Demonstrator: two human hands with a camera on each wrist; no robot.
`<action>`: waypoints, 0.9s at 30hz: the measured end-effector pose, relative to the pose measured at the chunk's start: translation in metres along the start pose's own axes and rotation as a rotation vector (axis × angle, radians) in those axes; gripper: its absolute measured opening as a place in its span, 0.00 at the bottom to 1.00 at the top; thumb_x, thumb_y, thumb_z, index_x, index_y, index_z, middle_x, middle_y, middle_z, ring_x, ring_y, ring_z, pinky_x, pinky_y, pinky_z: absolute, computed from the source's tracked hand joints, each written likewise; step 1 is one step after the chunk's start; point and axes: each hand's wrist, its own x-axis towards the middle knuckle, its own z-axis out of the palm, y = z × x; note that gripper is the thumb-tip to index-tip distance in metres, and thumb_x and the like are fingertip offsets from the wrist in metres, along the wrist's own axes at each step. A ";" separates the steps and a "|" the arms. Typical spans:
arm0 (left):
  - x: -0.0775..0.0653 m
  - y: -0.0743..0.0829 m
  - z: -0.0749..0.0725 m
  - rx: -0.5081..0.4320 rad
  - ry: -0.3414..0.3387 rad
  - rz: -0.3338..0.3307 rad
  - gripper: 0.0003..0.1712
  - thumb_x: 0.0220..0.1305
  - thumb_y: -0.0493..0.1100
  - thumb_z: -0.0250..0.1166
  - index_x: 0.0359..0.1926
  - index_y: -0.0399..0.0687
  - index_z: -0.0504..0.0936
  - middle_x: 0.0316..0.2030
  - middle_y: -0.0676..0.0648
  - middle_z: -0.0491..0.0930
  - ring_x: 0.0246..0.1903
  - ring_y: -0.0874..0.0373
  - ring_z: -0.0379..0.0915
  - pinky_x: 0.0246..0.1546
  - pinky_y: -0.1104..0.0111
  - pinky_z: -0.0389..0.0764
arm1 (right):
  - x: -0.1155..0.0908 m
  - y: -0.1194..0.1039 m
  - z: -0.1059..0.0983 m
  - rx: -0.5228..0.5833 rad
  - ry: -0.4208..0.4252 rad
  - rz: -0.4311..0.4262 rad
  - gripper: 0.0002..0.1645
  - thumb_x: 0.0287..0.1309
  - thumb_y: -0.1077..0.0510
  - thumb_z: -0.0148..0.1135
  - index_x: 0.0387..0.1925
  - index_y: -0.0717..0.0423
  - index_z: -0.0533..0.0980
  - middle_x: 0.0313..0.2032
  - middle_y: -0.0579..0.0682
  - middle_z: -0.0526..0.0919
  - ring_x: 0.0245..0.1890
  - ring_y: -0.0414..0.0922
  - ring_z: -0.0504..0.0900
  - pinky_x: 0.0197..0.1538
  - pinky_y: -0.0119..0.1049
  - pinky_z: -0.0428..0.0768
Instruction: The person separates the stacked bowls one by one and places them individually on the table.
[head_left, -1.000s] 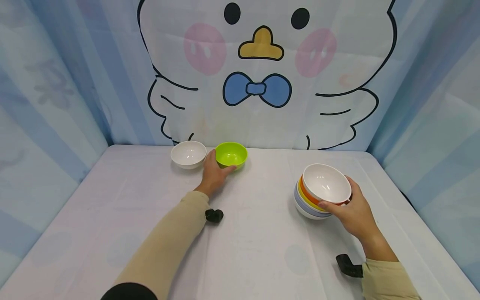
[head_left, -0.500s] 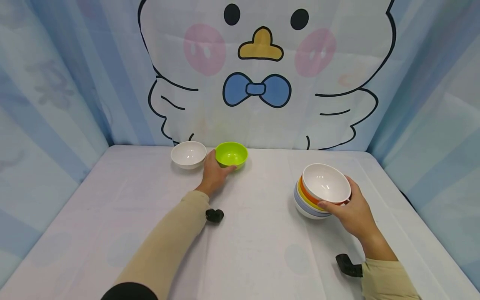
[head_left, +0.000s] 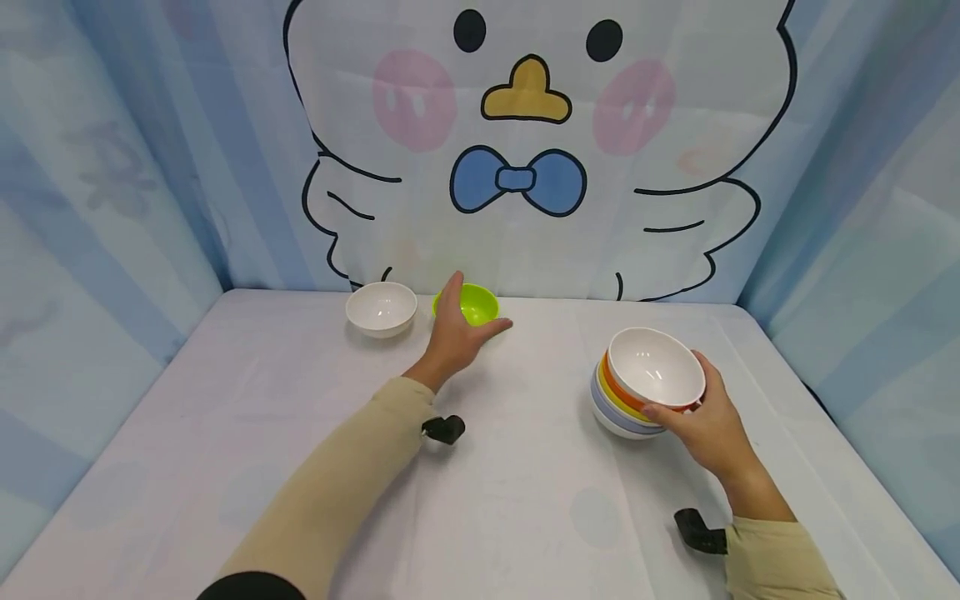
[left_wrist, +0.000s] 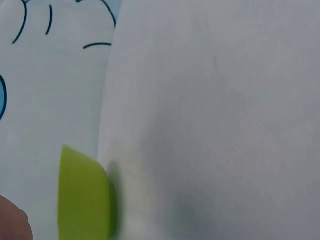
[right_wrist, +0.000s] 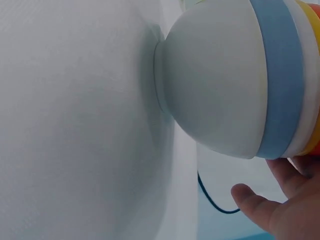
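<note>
Left hand at the green bowl, fingers straight, thumb spread, nothing gripped; contact cannot be told. Right hand grips the stack near its top, presumably to steady it on the table. White bowl stands beside the green bowl

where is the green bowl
In the head view, the green bowl is near mid-frame at the back of the table, just right of the lone white bowl, partly hidden by the left hand.

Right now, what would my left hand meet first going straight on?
Probably the printed backdrop; your left hand seems to reach over the green bowl. Depth is unclear, so the bowl might come first.
</note>
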 end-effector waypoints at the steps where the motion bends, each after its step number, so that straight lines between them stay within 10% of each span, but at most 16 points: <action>1: -0.001 0.006 0.001 -0.008 -0.031 0.005 0.61 0.58 0.54 0.75 0.79 0.44 0.45 0.78 0.43 0.46 0.74 0.48 0.46 0.72 0.53 0.55 | 0.000 0.001 0.000 0.008 -0.008 0.003 0.65 0.56 0.54 0.75 0.78 0.63 0.38 0.71 0.68 0.56 0.66 0.65 0.61 0.62 0.63 0.68; 8: -0.014 0.038 0.011 -0.031 -0.320 0.027 0.61 0.57 0.54 0.76 0.80 0.50 0.45 0.78 0.46 0.47 0.75 0.48 0.48 0.69 0.51 0.60 | -0.002 0.007 0.002 0.005 -0.030 -0.001 0.64 0.56 0.53 0.75 0.77 0.63 0.40 0.70 0.66 0.58 0.66 0.62 0.63 0.57 0.25 0.70; 15: -0.028 0.064 0.025 0.043 -0.545 0.082 0.65 0.53 0.55 0.78 0.80 0.52 0.44 0.78 0.48 0.47 0.75 0.50 0.48 0.69 0.52 0.60 | -0.001 0.007 0.001 0.019 -0.036 -0.044 0.63 0.56 0.54 0.75 0.77 0.63 0.42 0.69 0.66 0.59 0.64 0.62 0.64 0.49 0.14 0.66; 27: -0.032 0.080 0.058 0.083 -0.685 0.191 0.65 0.53 0.55 0.78 0.80 0.50 0.45 0.77 0.49 0.50 0.74 0.56 0.50 0.69 0.60 0.61 | -0.003 0.007 0.009 0.059 -0.062 -0.109 0.62 0.54 0.62 0.75 0.77 0.64 0.43 0.68 0.67 0.60 0.62 0.63 0.65 0.47 0.14 0.69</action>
